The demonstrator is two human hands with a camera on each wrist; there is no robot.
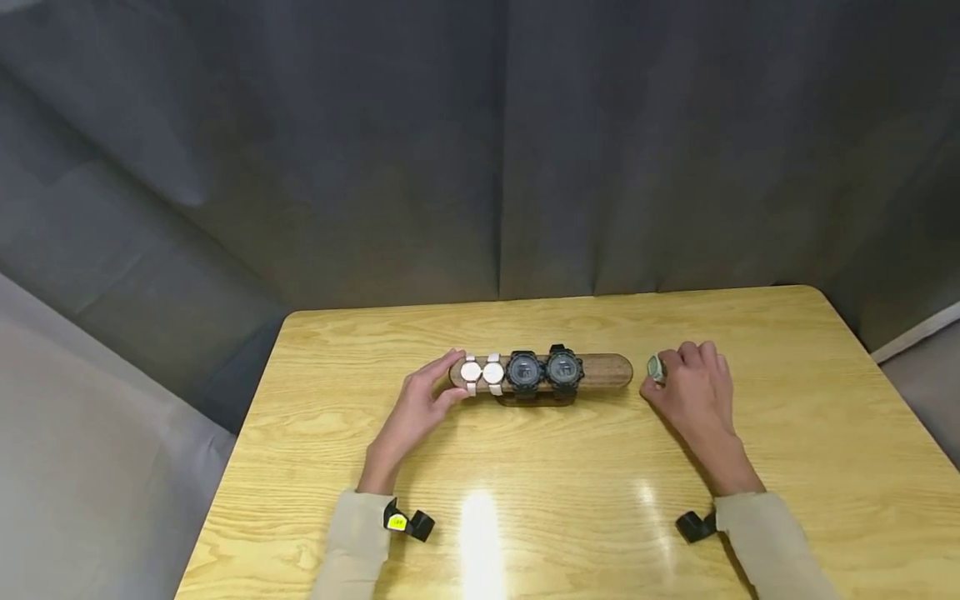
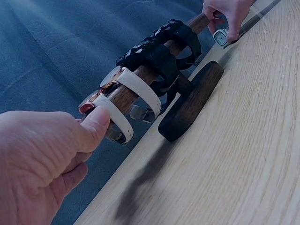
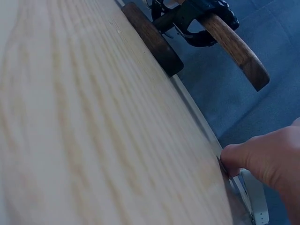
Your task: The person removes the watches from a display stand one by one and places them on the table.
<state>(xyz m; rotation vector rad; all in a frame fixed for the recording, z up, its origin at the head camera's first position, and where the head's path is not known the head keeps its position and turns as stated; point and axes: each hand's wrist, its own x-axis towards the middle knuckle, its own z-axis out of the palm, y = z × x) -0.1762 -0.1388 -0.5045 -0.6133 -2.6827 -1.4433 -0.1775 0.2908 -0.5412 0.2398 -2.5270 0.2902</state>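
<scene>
A wooden watch stand (image 1: 609, 372) carries two white-strapped watches (image 1: 492, 373) at its left and two chunky black digital watches (image 1: 524, 372) in the middle. My left hand (image 1: 420, 404) grips the left end of its bar, thumb (image 2: 97, 121) against the outermost white strap (image 2: 117, 115), fingers partly hidden behind the bar. Off the stand's right end, my right hand (image 1: 697, 392) pinches a small watch with a pale green face (image 1: 656, 368), close over the table. In the right wrist view its light strap (image 3: 255, 197) hangs below the thumb.
The stand's dark base (image 2: 192, 101) rests on a light wooden table (image 1: 337, 350). A dark curtain (image 1: 390, 167) hangs along the table's far edge. Small black wrist cameras (image 1: 696, 527) sit at both sleeves.
</scene>
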